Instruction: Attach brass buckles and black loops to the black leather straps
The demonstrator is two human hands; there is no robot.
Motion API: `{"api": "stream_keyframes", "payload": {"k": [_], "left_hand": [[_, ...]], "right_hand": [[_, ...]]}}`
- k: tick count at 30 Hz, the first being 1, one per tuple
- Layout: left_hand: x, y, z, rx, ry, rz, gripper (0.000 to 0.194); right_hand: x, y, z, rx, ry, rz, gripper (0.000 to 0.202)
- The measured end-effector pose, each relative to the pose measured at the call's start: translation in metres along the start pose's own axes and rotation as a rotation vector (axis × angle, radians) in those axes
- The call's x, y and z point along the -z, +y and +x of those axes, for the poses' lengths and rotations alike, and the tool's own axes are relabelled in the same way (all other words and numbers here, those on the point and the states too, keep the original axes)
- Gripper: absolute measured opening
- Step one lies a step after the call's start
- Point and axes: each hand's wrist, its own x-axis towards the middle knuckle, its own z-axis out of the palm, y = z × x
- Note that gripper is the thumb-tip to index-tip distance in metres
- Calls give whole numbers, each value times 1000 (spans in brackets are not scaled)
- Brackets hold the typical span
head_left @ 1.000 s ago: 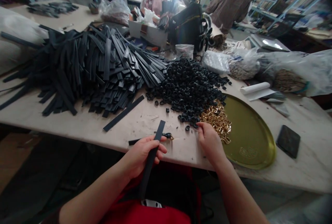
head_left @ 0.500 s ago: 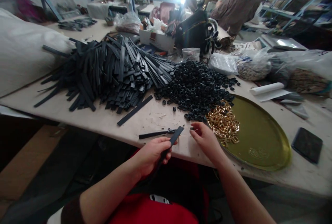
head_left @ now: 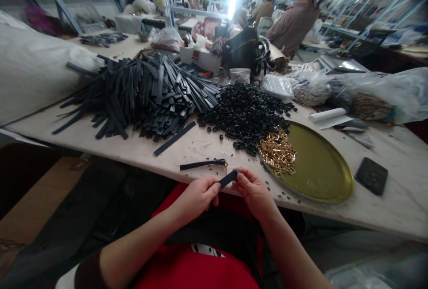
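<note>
Black leather-looking strap is pinched between both my hands right at the near edge of the tabletop. My left hand has its fingers curled shut around the lower part of it, and my right hand is closed on the upper tip with thumb and fingertips (can't tell if there's a little ring in there too, it's too small to see).

Just past my hands, 1 finished-looking strap with a buckle lies flat near the table's front edge. Behind it sits the heap of black loops, touching the gold buckles piled on the left rim of the round brass tray. The big pile of black strips fills the left side of the tabletop, with 1 loose strip lying apart from it. A dark wallet-like pad lies near the right edge.
</note>
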Motion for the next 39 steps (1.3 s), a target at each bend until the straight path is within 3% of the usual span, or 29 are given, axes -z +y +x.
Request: {"api": "stream_keyframes", "payload": {"k": [6, 9, 14, 17, 20, 23, 25, 27, 29, 31, 36, 39], "left_hand": [[10, 6, -6, -98, 23, 354, 33], [18, 17, -6, -143, -41, 444, 32], [29, 25, -5, -153, -152, 402, 32], [23, 17, 0, -131, -69, 376, 34], [13, 10, 12, -92, 34, 314, 44], [9, 8, 27, -125, 14, 197, 44], [10, 9, 36, -125, 8, 124, 33], [12, 9, 42, -81, 39, 72, 29], [13, 9, 46, -35, 55, 36, 28], [11, 8, 49, -3, 41, 10, 28], [7, 6, 47, 16, -11, -3, 31], [7, 10, 41, -14, -16, 40, 32]], "right_hand": [[-1, 0, -7, 178, -6, -269, 25], [1, -6, -7, 101, -95, -270, 26], [-3, -12, -3, -7, -187, -264, 24], [-14, -3, 0, -30, -210, -254, 24], [-18, 6, 2, 108, -125, -336, 37], [-1, -2, 7, 263, -87, -581, 51], [22, -21, 14, 354, -6, -830, 36], [48, -44, 25, 463, 201, -1224, 17], [71, -63, 38, 448, 331, -1662, 17], [85, -75, 50, 391, 301, -1971, 16], [95, -83, 61, 393, 184, -2112, 19], [93, -84, 53, 490, 207, -1913, 20]]}}
